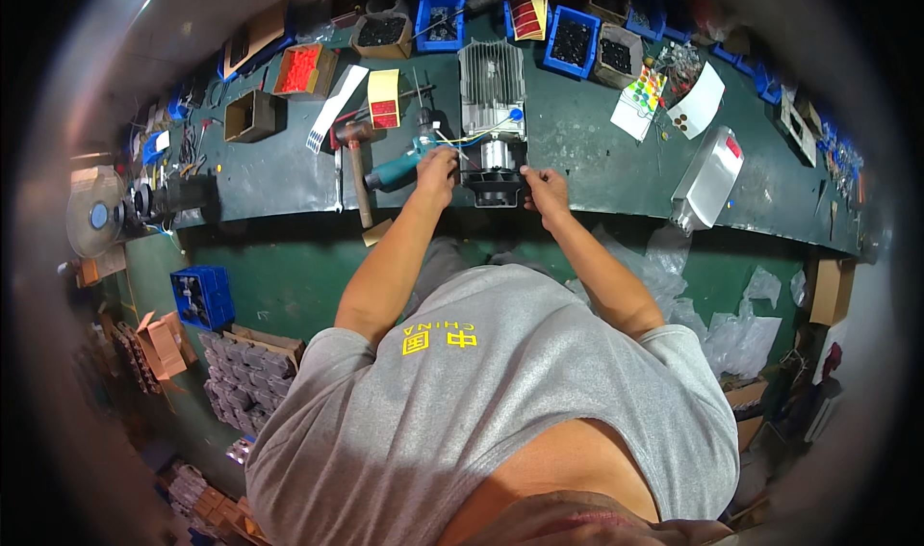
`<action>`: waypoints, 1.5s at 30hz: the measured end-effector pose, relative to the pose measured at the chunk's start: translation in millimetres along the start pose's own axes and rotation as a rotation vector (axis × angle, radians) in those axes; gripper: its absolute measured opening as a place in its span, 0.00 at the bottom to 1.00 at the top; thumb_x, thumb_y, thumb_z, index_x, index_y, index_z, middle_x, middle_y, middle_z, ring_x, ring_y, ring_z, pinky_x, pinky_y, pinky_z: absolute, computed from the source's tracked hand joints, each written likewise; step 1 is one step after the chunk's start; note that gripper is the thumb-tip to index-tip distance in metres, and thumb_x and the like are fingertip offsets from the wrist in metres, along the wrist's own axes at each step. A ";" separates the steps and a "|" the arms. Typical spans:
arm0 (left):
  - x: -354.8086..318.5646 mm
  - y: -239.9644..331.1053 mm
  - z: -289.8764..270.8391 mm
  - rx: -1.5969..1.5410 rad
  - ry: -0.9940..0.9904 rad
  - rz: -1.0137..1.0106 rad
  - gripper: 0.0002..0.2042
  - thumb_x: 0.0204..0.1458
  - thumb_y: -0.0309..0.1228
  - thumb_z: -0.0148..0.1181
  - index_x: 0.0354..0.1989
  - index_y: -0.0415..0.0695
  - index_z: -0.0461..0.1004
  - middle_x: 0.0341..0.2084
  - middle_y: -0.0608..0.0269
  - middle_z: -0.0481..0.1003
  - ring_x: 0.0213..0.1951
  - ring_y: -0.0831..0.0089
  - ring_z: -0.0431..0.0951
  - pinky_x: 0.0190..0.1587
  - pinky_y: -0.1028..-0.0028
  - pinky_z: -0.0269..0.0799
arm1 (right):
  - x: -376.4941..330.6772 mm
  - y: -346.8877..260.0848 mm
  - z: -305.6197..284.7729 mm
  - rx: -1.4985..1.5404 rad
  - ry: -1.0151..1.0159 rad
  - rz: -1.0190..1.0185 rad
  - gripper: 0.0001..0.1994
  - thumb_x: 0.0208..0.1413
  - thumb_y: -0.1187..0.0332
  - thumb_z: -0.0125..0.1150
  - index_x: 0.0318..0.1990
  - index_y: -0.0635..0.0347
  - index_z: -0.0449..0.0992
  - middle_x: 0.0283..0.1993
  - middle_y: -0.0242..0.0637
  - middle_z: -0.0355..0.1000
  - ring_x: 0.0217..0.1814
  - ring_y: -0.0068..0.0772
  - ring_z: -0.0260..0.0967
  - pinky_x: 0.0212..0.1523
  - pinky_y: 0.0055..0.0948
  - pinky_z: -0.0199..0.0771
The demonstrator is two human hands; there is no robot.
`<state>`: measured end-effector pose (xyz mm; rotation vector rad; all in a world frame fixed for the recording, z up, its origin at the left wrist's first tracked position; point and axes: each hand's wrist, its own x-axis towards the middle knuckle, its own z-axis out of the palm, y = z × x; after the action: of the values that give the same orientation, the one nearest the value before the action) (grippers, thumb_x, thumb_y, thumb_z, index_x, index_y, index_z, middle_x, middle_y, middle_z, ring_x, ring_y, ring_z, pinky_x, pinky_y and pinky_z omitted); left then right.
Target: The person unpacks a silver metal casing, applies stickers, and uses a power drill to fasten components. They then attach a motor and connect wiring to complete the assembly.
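Note:
In front of me on the bench lies a motor unit with a grey finned housing (492, 76). Its near end has a silver cylindrical motor body (497, 154) and a black fan (496, 195). Thin coloured wires and a blue round part (517, 115) sit at the joint. My left hand (439, 174) is at the left side of the silver body, fingers closed in a pinch. On the opposite side, my right hand (547, 194) has its fingertips closed at the black end's edge. What either pinch holds is too small to tell. A teal power drill (399, 166) lies beside my left hand.
A hammer (358, 166) and a wrench (338, 178) lie left of the drill. Blue bins (572, 43) and boxes of small parts line the back. At right lies a silver metal housing (709, 175). Plastic bags (746, 334) lie on the floor below the bench edge.

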<state>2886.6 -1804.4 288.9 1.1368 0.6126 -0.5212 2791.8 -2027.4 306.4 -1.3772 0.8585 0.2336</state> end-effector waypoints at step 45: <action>66.8 77.1 -47.8 0.510 -0.077 0.321 0.10 0.54 0.18 0.48 0.29 0.38 0.78 0.19 0.68 0.72 0.21 0.81 0.69 0.25 0.79 0.65 | 90.4 -65.5 -66.4 -0.007 0.130 -0.302 0.05 0.61 0.70 0.60 0.36 0.62 0.79 0.28 0.29 0.74 0.27 0.19 0.70 0.25 0.23 0.72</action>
<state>2977.5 -1738.5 280.7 1.6538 0.2201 -0.4509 2867.7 -2132.7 300.3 -1.5203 0.7439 -0.0859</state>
